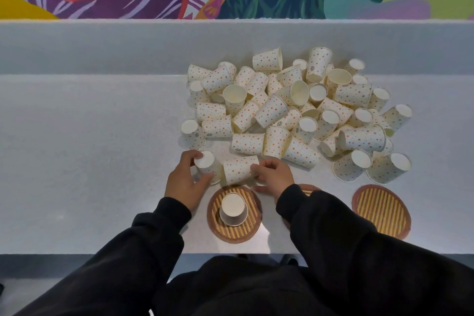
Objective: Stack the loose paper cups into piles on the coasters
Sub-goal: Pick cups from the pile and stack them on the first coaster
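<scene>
Over grey table (102, 161), early on: gripped upended cup (206, 165) in left hand (183, 182), lying cup (238, 169) in right hand (275, 176); next probably needed stacking on coaster (246, 228).

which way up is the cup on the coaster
Upside down: the cup shows its closed base up, rim on the coaster.

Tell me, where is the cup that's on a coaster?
In the head view, the upside-down cup sits on the leftmost coaster, just below the left hand and right hand.
</scene>
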Tool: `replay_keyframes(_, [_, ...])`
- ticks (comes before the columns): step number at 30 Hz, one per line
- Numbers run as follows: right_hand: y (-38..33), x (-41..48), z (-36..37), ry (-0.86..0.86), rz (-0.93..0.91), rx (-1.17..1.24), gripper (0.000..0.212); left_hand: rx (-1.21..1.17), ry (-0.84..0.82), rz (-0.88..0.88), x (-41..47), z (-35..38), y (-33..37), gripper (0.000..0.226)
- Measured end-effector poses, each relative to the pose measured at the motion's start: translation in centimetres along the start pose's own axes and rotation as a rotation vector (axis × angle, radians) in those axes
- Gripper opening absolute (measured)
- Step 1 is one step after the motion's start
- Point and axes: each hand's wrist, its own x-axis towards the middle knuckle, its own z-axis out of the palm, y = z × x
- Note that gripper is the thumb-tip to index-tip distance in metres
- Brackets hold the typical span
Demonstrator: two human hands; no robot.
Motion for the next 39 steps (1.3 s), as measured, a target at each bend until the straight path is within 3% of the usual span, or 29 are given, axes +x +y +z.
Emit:
replay_keyframes(4, [-0.6,-1.3,-1.2,0.043,-0.101,0.047,0.013,-0.160,0.079,-0.025,-0.7,-1.8,2.1,0.072])
replay_keyframes(8, [-1.7,-2.6,-2.8,0.079,-0.194,0.099,0.013,-0.147,0.046,0.083,-2.7,-3.6,4.0,0.060])
replay_keyframes(17, [-2.6,-4.3,-3.3,0.074,-0.286,0.071,0.015,-0.076,-0.100,0.271,-7.3,-1.7,4.5,0.061])
replay_keyframes(27, [-2.1,-6.0,-3.7,0.078,-0.485,-0.016,0.019,0.034,-0.251,0.183,-7.7,1.3,0.9,0.063])
replay_keyframes(39, [-2.3,-9.2,-4.0,-0.098,-0.709,-0.248,0.054,0.129,-0.333,0.125,-6.9,3.5,-1.7,0.078])
